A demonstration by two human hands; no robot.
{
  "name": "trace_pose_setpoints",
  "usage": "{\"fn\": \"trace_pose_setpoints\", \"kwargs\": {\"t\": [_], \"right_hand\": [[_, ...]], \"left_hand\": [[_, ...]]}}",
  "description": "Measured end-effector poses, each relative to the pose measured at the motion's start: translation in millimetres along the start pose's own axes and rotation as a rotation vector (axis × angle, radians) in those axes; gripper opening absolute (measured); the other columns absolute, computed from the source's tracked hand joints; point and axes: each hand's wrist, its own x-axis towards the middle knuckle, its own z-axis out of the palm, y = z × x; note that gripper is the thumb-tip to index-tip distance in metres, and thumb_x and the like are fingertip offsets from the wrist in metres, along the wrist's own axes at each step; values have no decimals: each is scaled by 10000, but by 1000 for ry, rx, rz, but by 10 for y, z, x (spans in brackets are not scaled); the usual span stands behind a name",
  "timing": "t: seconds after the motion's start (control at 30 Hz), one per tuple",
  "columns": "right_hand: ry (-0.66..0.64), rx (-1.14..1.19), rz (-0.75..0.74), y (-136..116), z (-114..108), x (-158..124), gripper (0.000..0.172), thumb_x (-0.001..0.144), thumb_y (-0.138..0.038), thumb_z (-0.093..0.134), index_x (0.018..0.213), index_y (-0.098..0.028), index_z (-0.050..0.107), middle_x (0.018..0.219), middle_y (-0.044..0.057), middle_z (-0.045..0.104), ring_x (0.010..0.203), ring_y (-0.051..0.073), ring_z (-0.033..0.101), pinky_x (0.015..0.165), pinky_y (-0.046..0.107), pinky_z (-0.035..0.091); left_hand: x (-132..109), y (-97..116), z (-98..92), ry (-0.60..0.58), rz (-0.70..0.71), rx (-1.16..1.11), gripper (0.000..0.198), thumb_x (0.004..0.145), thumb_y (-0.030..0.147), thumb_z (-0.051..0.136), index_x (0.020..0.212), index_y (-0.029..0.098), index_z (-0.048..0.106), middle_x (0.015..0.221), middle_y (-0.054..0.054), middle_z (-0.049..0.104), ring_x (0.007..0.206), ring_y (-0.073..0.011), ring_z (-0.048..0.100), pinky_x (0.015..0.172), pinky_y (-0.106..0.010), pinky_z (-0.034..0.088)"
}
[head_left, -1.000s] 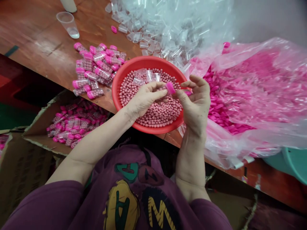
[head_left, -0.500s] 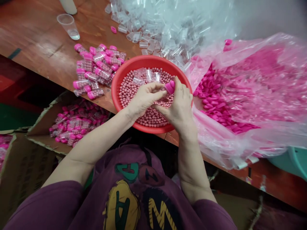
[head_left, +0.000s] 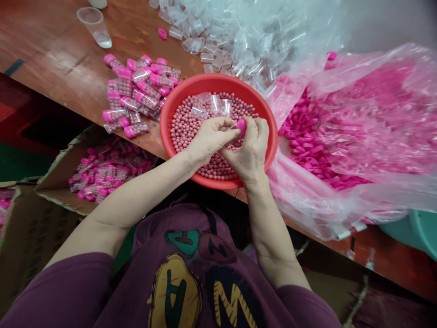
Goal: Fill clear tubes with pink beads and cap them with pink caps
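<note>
Above a red basin [head_left: 167, 132] of small pink beads [head_left: 186, 120], my two hands meet. My left hand [head_left: 208, 139] is closed around a small clear plastic bottle [head_left: 232, 127], mostly hidden by its fingers. A bright pink cap [head_left: 241, 125] sits at the bottle's right end. My right hand [head_left: 251, 148] has its fingertips closed against the cap, its thumb stretched toward the left hand. How full the bottle is, I cannot tell. Several clear bottles [head_left: 215, 105] lie on the beads at the basin's far side.
Left of the basin is a pile of capped, bead-filled bottles [head_left: 145, 91]; a cardboard box [head_left: 61, 177] below holds more. Loose clear bottles [head_left: 218, 41] are heaped behind. At right, a pink plastic bag [head_left: 368, 109] spills pink caps [head_left: 309, 146]. A plastic cup [head_left: 94, 25] stands far left.
My right hand has drawn in toward the left, and its fingers have closed over the pink cap. The cap has turned more upright. The whole view has shifted slightly.
</note>
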Motion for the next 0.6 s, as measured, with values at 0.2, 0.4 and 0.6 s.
{"fn": "trace_pose_setpoints", "kwargs": {"t": [0.2, 0.4, 0.6], "right_hand": [[1, -50, 6, -40, 9, 19, 617, 939, -365, 808, 1502, -215, 604, 1398, 205, 698, 1421, 451, 626, 1297, 789, 492], [-130, 314, 57, 188, 42, 115, 1031, 931, -490, 857, 1784, -307, 307, 1633, 170, 600, 1216, 306, 738, 1089, 548, 670], [-198, 228, 25, 289, -30, 482, 244, 1008, -317, 726, 1233, -262, 804, 1206, 102, 811, 1147, 311, 754, 1127, 587, 624]], "left_hand": [[47, -81, -4, -46, 35, 5, 79, 955, 83, 812, 930, 142, 766, 900, -5, 775, 856, -97, 693, 883, -243, 564], [97, 133, -210, 128, 332, 99, 239, 1056, 396, 829, 1234, 246, 775, 1109, -51, 787, 1210, -227, 721, 999, -376, 580], [-279, 475, -1761, 815, 761, 278, 244, 1095, 243, 636, 1327, 302, 588, 1350, 42, 711, 1310, -231, 638, 1218, -520, 524]]}}
